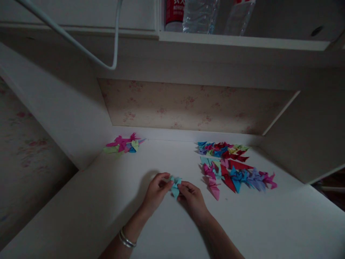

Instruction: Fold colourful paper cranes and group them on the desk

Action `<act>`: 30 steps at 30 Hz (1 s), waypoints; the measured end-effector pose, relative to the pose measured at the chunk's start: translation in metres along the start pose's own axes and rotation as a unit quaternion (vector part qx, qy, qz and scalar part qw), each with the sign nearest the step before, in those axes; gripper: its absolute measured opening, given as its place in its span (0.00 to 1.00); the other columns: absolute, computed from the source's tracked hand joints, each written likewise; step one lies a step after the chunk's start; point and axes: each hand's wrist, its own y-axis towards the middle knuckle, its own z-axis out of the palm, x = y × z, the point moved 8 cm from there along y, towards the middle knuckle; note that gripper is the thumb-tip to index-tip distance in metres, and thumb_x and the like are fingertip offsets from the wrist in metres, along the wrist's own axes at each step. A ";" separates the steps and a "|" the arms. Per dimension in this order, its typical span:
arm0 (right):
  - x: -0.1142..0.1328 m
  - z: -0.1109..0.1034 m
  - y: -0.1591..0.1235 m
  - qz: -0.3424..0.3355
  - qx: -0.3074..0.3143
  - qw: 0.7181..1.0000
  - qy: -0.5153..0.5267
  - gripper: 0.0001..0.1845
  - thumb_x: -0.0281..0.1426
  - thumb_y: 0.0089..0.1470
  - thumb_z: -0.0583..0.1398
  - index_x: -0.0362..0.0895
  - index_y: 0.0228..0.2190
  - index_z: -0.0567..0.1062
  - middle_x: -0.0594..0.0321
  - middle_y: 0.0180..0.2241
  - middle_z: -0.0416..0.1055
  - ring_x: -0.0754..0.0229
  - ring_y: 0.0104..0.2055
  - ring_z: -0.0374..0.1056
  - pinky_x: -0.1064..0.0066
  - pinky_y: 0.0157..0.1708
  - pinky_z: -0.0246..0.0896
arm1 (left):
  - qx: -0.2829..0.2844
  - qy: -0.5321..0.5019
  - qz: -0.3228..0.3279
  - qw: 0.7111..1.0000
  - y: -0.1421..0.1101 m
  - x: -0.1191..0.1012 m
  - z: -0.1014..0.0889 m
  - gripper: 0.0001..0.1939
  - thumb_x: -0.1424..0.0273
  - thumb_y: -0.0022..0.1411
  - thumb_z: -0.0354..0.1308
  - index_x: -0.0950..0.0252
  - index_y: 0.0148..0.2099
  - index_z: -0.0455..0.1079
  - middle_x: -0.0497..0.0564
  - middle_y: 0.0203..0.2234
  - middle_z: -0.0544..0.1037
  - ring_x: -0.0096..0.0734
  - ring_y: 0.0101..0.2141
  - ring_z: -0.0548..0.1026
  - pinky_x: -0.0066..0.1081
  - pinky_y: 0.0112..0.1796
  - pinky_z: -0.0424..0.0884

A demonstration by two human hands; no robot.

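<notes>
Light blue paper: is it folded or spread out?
Folded: the light blue paper has pointed parts sticking out, not one flat sheet.

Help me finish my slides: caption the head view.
Left hand and right hand hold a turquoise folded-paper figure at a white tabletop bearing multicoloured folded-paper figures.

You see a dim scene, darkest toward the 2 o'clock corner; your left hand (pixel 158 192) throws a soft shadow toward its 9 o'clock across the tabletop (pixel 161 154). Wide-angle stretching splays the edges; bottles (pixel 201 16) near 12 o'clock glint faintly.
</notes>
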 end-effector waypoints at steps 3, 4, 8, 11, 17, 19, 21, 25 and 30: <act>0.003 -0.002 0.000 -0.001 -0.020 1.000 0.013 0.19 0.43 0.46 0.66 0.41 0.35 0.78 0.58 0.30 0.74 0.64 0.27 0.68 0.74 0.25 0.60 | 0.043 -0.011 -0.034 0.998 0.002 0.005 0.008 0.20 0.58 0.56 0.58 0.70 0.42 0.72 0.46 0.22 0.70 0.22 0.21 0.63 0.24 0.23 0.60; 0.002 -0.002 0.000 0.002 -0.021 1.000 0.014 0.19 0.43 0.46 0.66 0.42 0.35 0.77 0.58 0.31 0.74 0.63 0.28 0.68 0.74 0.26 0.60 | 0.056 -0.018 -0.042 0.997 0.002 0.007 0.011 0.20 0.58 0.56 0.58 0.70 0.41 0.72 0.45 0.20 0.68 0.22 0.20 0.62 0.23 0.22 0.58; 0.002 -0.003 0.001 0.011 -0.019 1.000 0.005 0.18 0.42 0.47 0.66 0.42 0.36 0.77 0.58 0.32 0.74 0.64 0.29 0.69 0.75 0.27 0.61 | 0.055 -0.046 -0.062 0.996 0.005 0.011 0.011 0.20 0.58 0.54 0.59 0.70 0.41 0.72 0.45 0.20 0.67 0.22 0.19 0.62 0.24 0.20 0.59; 0.003 -0.002 0.002 0.000 -0.011 1.000 0.007 0.18 0.43 0.48 0.65 0.42 0.37 0.77 0.58 0.34 0.74 0.64 0.29 0.68 0.74 0.27 0.62 | 0.061 -0.053 -0.071 0.994 0.005 0.013 0.012 0.20 0.58 0.54 0.59 0.70 0.41 0.72 0.46 0.20 0.68 0.23 0.20 0.64 0.24 0.20 0.60; 0.001 -0.002 0.004 -0.002 0.000 1.000 0.017 0.21 0.43 0.50 0.64 0.41 0.41 0.75 0.56 0.33 0.73 0.63 0.29 0.68 0.73 0.27 0.63 | 0.066 -0.062 -0.091 0.992 0.003 0.015 0.013 0.21 0.57 0.53 0.60 0.70 0.42 0.73 0.50 0.25 0.72 0.25 0.21 0.67 0.24 0.19 0.62; -0.001 -0.003 0.005 -0.002 0.000 1.000 0.022 0.22 0.43 0.50 0.64 0.40 0.41 0.75 0.57 0.31 0.73 0.63 0.28 0.68 0.72 0.26 0.63 | 0.066 -0.057 -0.093 0.992 0.003 0.015 0.013 0.21 0.57 0.54 0.60 0.70 0.42 0.72 0.50 0.25 0.72 0.24 0.21 0.67 0.24 0.19 0.62; -0.003 -0.004 0.006 -0.001 -0.002 1.000 0.025 0.22 0.43 0.49 0.64 0.40 0.41 0.75 0.57 0.30 0.73 0.63 0.27 0.68 0.72 0.26 0.63 | 0.069 -0.051 -0.090 0.992 0.003 0.014 0.014 0.21 0.56 0.55 0.59 0.70 0.41 0.73 0.49 0.23 0.71 0.24 0.21 0.67 0.24 0.19 0.62; -0.004 -0.005 0.007 0.003 -0.004 1.000 0.020 0.22 0.43 0.50 0.64 0.40 0.42 0.75 0.60 0.25 0.72 0.64 0.25 0.67 0.73 0.25 0.62 | 0.073 -0.035 -0.097 0.992 0.003 0.013 0.014 0.22 0.57 0.54 0.60 0.70 0.44 0.73 0.48 0.22 0.71 0.24 0.21 0.67 0.24 0.20 0.63; -0.004 -0.006 0.008 0.001 -0.001 1.000 0.011 0.22 0.44 0.50 0.63 0.42 0.42 0.76 0.62 0.25 0.71 0.66 0.24 0.64 0.74 0.24 0.60 | 0.103 -0.018 -0.092 0.990 0.004 0.014 0.017 0.20 0.60 0.55 0.59 0.71 0.42 0.74 0.47 0.19 0.70 0.24 0.20 0.66 0.24 0.20 0.62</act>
